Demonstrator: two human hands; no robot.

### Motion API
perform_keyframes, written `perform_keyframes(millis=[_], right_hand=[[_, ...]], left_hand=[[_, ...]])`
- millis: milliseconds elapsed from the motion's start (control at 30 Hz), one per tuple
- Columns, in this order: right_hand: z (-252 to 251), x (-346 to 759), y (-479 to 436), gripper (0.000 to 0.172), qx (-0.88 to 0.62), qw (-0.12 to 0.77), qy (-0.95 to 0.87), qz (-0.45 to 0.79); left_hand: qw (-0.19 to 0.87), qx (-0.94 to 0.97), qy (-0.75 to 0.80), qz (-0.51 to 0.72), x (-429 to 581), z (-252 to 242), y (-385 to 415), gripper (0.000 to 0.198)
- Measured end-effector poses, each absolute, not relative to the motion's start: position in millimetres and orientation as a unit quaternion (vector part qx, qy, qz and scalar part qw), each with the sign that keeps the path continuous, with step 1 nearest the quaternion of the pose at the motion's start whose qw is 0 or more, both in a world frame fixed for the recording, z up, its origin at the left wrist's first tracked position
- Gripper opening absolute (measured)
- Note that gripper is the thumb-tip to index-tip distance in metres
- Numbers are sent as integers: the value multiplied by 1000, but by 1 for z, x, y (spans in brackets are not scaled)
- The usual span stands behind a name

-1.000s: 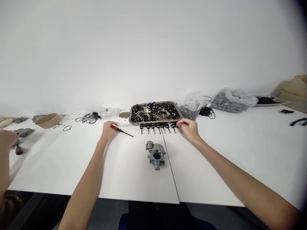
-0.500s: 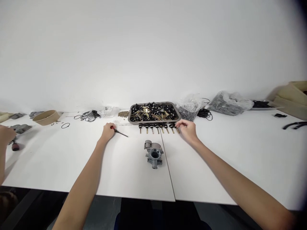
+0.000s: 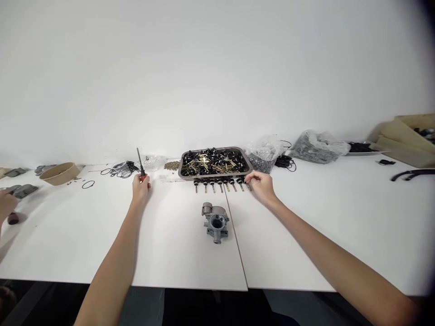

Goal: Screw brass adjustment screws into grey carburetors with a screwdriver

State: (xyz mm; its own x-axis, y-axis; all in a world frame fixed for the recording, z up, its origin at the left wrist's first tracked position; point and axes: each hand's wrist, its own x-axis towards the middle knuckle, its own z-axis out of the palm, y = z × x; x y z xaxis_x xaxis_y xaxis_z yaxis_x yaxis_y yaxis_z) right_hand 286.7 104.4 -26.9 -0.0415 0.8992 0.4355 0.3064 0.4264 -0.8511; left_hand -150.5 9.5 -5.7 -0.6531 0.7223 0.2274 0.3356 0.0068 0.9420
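Observation:
My left hand (image 3: 140,188) is closed round the red and black handle of a screwdriver (image 3: 140,161), whose dark shaft points up and away. My right hand (image 3: 261,185) pinches the last small black-capped part with a brass stem (image 3: 249,187), at the right end of a row of like parts (image 3: 219,184). Fingers hide most of its cap. Behind the row is a metal tray (image 3: 214,175) heaped with more of these black and brass pieces. Between my forearms a grey metal carburetor (image 3: 216,222) sits on the white table, its round bore facing me.
Left of the tray lie small brass bits (image 3: 171,165), black rubber rings (image 3: 124,169) and a tan bowl (image 3: 60,174). To its right are clear bags of dark parts (image 3: 316,147) and black hoses (image 3: 413,174). A co-worker's hand (image 3: 7,203) shows at far left.
The screwdriver in my left hand has swung from pointing right to pointing up and away. My right hand stays at the row's right end. The view has shifted slightly.

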Motion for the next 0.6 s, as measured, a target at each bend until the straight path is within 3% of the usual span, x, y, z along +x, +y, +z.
perform_keyframes(millis=[133, 367, 600], right_hand=[[-27, 287, 104, 29, -455, 522, -664, 283], [-28, 288, 105, 29, -451, 524, -663, 288], [-29, 288, 106, 29, -448, 523, -666, 288]], left_hand=[[105, 412, 712, 559, -152, 0, 3, 34], [147, 508, 704, 473, -144, 11, 0, 18], [102, 546, 756, 348, -134, 4, 5, 20]])
